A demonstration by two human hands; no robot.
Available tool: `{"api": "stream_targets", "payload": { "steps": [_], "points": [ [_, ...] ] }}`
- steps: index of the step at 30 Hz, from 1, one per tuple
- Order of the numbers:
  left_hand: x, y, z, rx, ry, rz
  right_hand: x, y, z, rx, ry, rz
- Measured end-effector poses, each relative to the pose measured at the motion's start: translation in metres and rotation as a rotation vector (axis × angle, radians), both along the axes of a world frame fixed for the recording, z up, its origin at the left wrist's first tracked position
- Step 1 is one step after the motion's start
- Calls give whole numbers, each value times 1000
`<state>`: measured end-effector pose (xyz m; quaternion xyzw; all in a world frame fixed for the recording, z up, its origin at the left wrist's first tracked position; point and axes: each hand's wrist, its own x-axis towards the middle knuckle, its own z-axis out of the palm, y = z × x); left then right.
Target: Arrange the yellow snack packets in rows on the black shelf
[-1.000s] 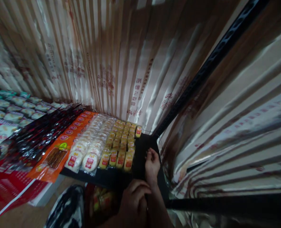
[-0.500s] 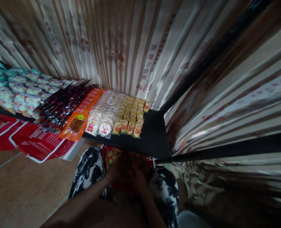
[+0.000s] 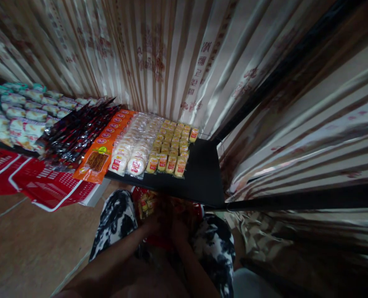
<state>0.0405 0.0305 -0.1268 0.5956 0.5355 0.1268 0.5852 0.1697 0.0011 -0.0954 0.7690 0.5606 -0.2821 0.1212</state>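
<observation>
Both hands are down inside a red basket between my knees, in deep shadow under the shelf's front edge. My left hand is beside small yellow-wrapped snack packets in the basket. Close to it on the right is my right hand. The fingers of both hands are too dark to make out, so what they hold, if anything, is hidden. Above them, rows of the same kind of yellow snack packets stand on the black shelf.
Left along the shelf lie round white crackers in clear wrap, orange snack bags, dark shiny packets and white snack bags. Red baskets stand below on the tiled floor. A pleated curtain hangs behind; a black bar slants at right.
My view has shifted slightly, so the shelf goods appear a little further left and higher. Both hands have shifted a little inside the basket, and more yellow packets show at its left side.
</observation>
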Motion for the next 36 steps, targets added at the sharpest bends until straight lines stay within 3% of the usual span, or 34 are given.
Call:
{"api": "stream_targets", "payload": {
  "steps": [3,9,19,23,27,32,36],
  "points": [
    [0,4,-4,-37,-10,112,2,-1,4,77,123,-81],
    [-2,9,-3,-42,-33,253,5,-17,19,455,402,-240],
    [-2,1,55,24,-278,383,14,-32,47,683,608,-373],
    [-1,0,89,21,-404,346,17,-36,67,740,696,-448],
    [2,-4,118,43,-426,318,17,-42,82,667,906,-597],
    [0,-8,133,177,-349,173,20,-55,92,609,1142,-698],
    [-5,-11,135,354,-276,114,22,-63,90,714,1052,-621]
  ]
}}
